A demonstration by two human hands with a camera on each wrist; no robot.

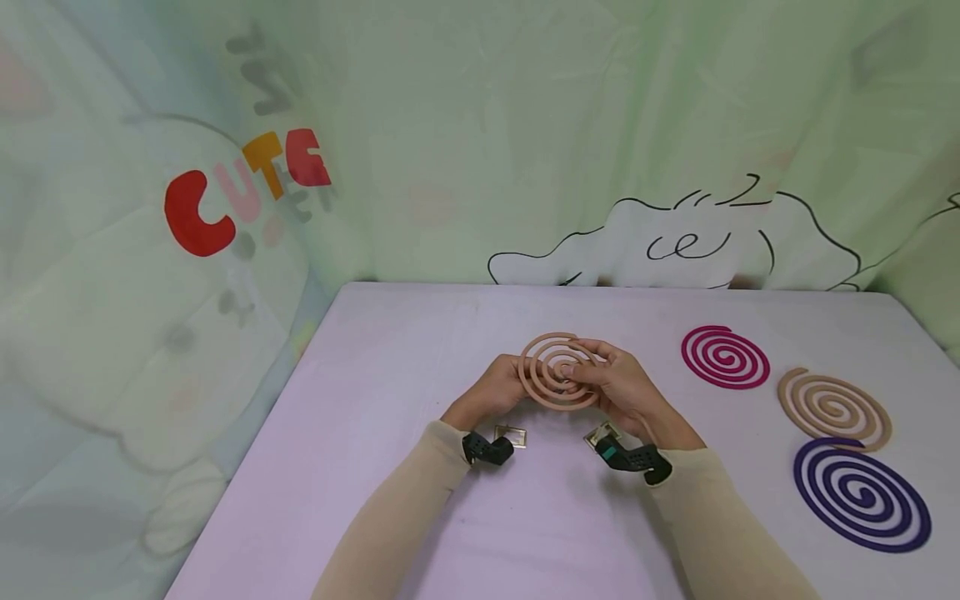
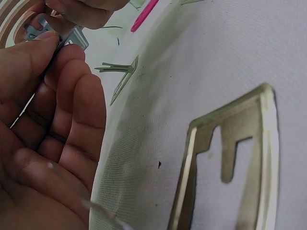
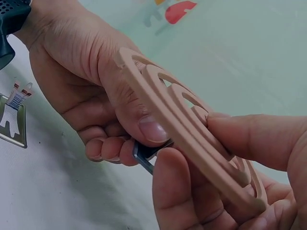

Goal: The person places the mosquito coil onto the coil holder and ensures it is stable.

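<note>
A tan mosquito coil (image 1: 567,407) is held up above the table, its flat spiral face towards the head camera. My right hand (image 1: 626,387) pinches it between thumb and fingers, the thumb close to the spiral's centre. Behind the coil my left hand (image 1: 497,385) pinches a small metal coil stand (image 2: 76,39) between thumb and forefinger. In the right wrist view this stand sits close beneath the coil; whether the two touch is hidden by fingers. On the table below the hands lie a second metal stand (image 1: 512,436) and a third metal stand (image 2: 125,79), with prongs bent up.
To the right on the white table (image 1: 360,400) lie a magenta coil (image 1: 725,357), another tan coil (image 1: 834,408) and a purple coil (image 1: 862,496). The purple coil's edge overlaps the tan one. A printed cloth curtain (image 1: 450,142) hangs behind and left of the table.
</note>
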